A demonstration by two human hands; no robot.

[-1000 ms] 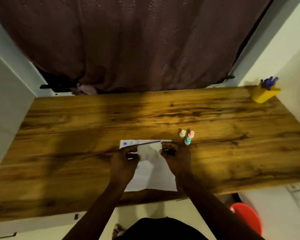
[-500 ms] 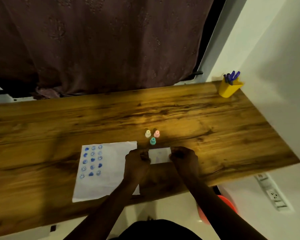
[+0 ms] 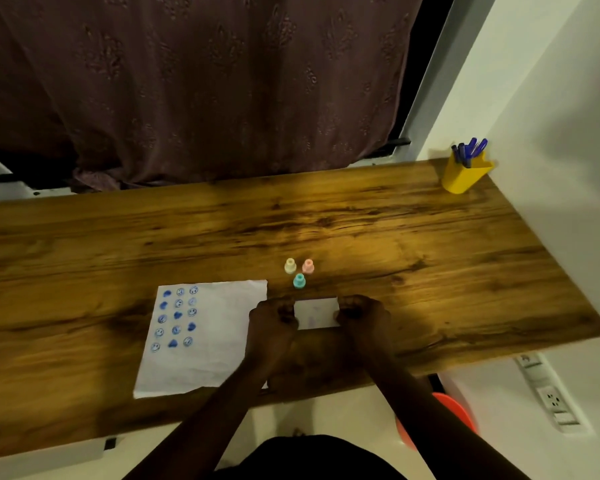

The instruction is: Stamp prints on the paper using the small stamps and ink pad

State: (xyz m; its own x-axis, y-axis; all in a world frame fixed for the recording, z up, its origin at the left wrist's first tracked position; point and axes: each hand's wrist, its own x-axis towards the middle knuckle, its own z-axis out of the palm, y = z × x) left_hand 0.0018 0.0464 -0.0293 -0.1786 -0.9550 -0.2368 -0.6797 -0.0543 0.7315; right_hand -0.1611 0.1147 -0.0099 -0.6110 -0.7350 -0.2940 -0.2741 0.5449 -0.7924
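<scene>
The paper (image 3: 201,337) is lying flat on the wooden worktop (image 3: 430,244) towards its left, a thin white sheet with soft creases. Three columns of blue prints, smiley rounds and solid hearts, are filling its left part, while the right part is showing blank.

Just beside the sheet's right edge, the left hand (image 3: 272,320) is pinching one short end of a small white rectangle (image 3: 316,313), fingers curled over it. It is looking flat and stiff with a faint purple smudge. It is probably the ink pad or its case, though I cannot tell whether it is open.

Beyond it, three small stamps are standing upright in a tight cluster, all apart from the hands: a yellow stamp (image 3: 290,265), a pink stamp (image 3: 308,266) and a teal stamp (image 3: 299,281), each a smooth plastic knob.

The right hand (image 3: 361,315) is gripping the rectangle's other end likewise.

By my reading, the ink is being readied between rounds of stamping. Next, one hand is needing to let go, pick a stamp, ink it and press it onto blank paper.

At the far right corner, a yellow pen holder (image 3: 465,174) is holding blue pens (image 3: 471,150).
</scene>
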